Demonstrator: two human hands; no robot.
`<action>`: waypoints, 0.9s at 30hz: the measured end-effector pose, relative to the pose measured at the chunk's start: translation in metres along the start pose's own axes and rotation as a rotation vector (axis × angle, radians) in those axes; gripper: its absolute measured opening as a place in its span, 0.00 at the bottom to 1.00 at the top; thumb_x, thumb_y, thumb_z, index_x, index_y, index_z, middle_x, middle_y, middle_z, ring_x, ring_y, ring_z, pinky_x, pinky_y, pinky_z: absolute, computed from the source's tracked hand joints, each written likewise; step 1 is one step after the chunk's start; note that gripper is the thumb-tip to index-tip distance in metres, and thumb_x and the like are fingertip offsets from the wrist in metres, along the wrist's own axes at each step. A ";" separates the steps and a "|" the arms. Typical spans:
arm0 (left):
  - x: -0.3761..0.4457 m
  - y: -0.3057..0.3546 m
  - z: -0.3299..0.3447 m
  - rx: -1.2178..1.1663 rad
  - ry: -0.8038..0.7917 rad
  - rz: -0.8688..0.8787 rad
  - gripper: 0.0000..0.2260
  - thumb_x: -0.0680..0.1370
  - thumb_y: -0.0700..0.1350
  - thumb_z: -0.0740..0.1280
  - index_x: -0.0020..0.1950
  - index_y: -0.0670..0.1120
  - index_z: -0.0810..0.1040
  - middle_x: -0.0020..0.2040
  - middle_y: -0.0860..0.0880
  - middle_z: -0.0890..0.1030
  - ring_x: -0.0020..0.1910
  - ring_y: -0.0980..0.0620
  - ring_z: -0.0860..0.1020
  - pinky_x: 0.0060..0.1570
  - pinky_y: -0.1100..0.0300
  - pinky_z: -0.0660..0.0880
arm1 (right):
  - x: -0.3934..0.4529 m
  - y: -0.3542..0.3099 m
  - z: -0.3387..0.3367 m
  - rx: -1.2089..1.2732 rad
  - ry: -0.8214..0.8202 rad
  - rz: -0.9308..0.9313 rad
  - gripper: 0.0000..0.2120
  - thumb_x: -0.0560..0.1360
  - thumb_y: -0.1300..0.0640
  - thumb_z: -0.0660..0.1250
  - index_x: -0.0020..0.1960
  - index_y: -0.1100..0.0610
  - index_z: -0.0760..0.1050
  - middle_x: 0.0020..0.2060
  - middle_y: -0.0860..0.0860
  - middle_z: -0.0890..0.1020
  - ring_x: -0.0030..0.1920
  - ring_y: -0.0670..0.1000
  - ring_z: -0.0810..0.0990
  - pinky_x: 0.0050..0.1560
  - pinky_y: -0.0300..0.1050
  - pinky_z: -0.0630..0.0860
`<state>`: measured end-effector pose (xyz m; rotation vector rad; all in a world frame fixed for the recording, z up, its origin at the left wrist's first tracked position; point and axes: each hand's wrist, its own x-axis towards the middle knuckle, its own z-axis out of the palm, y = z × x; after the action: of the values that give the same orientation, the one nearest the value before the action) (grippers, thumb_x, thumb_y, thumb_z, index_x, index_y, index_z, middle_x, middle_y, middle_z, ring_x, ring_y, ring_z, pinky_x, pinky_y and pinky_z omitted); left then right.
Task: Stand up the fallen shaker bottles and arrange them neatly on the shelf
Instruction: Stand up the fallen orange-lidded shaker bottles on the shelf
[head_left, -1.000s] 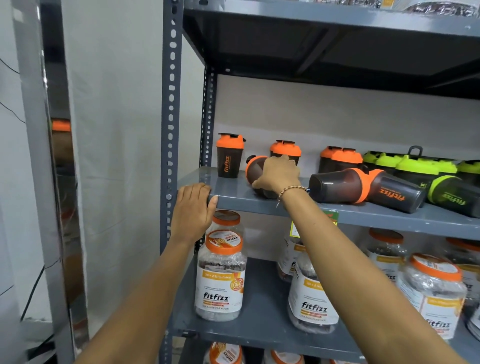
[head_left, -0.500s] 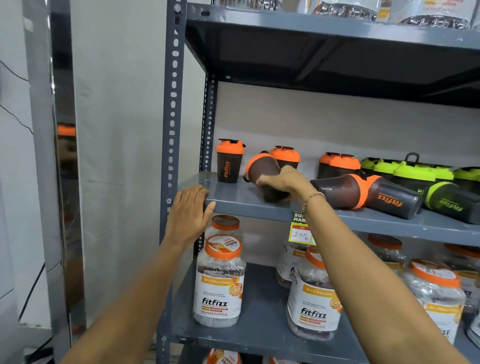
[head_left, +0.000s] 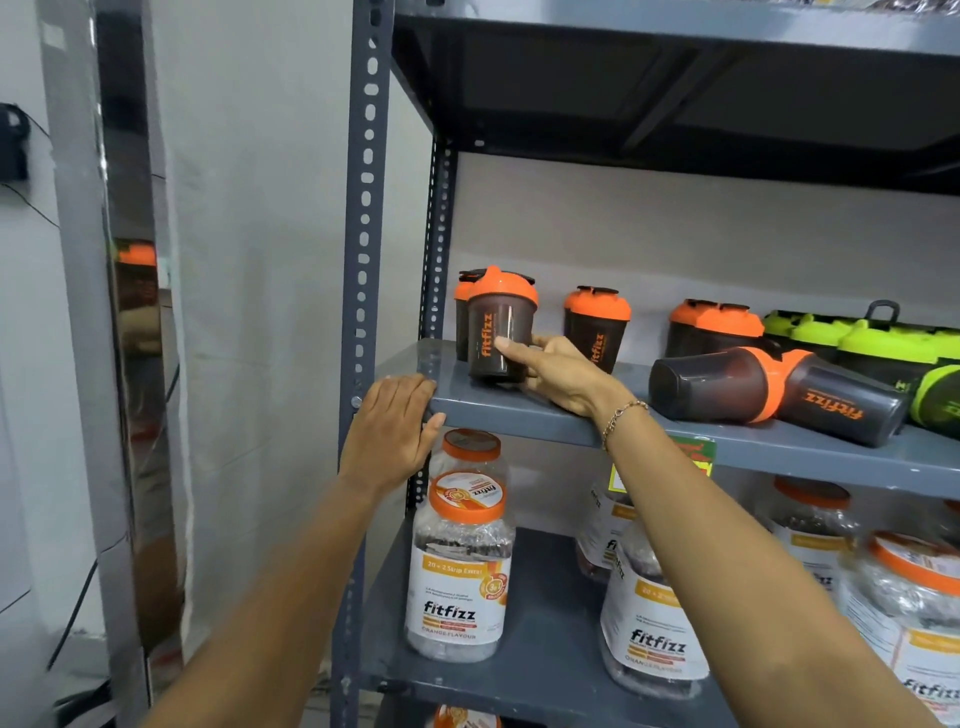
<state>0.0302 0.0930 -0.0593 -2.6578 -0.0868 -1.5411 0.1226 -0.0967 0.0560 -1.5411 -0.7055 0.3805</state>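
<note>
An orange-lidded dark shaker bottle stands upright near the left end of the grey shelf, and my right hand grips its lower right side. Another upright shaker is half hidden behind it. Further right stand an orange-lidded shaker and one more. Two dark shakers lie on their sides, joined at the orange lid. A green-lidded shaker lies fallen at the right edge. My left hand rests on the shelf's front left corner.
Green-lidded shakers stand at the back right. Fitfizz jars fill the shelf below. A perforated steel upright frames the left side, with a mirrored post further left. An upper shelf hangs overhead.
My right hand lifted the fallen orange-lidded shaker from its side, turned it upright and moved it left in front of the corner bottle. My left hand stayed on the shelf corner.
</note>
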 end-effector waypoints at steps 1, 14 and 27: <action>0.000 0.000 0.000 0.003 0.005 0.005 0.23 0.81 0.57 0.45 0.60 0.43 0.70 0.55 0.43 0.78 0.53 0.44 0.76 0.61 0.53 0.65 | 0.003 0.000 0.002 -0.015 -0.013 -0.006 0.21 0.76 0.60 0.68 0.66 0.64 0.68 0.56 0.58 0.81 0.57 0.54 0.81 0.61 0.48 0.77; 0.000 -0.003 0.009 0.027 0.075 0.037 0.21 0.81 0.56 0.46 0.60 0.44 0.68 0.55 0.43 0.78 0.54 0.44 0.77 0.62 0.54 0.64 | 0.022 0.009 -0.003 -0.409 -0.015 -0.042 0.33 0.72 0.62 0.73 0.72 0.60 0.62 0.65 0.56 0.76 0.64 0.53 0.75 0.68 0.49 0.70; -0.002 0.003 0.008 0.000 0.062 -0.016 0.18 0.79 0.52 0.55 0.60 0.42 0.73 0.56 0.43 0.78 0.55 0.44 0.76 0.62 0.53 0.67 | 0.006 0.004 0.005 -0.535 0.044 -0.038 0.35 0.72 0.61 0.73 0.73 0.60 0.58 0.69 0.58 0.72 0.70 0.57 0.70 0.70 0.52 0.66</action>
<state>0.0365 0.0907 -0.0648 -2.6132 -0.1043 -1.6265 0.1249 -0.0892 0.0523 -2.0277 -0.8440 0.1289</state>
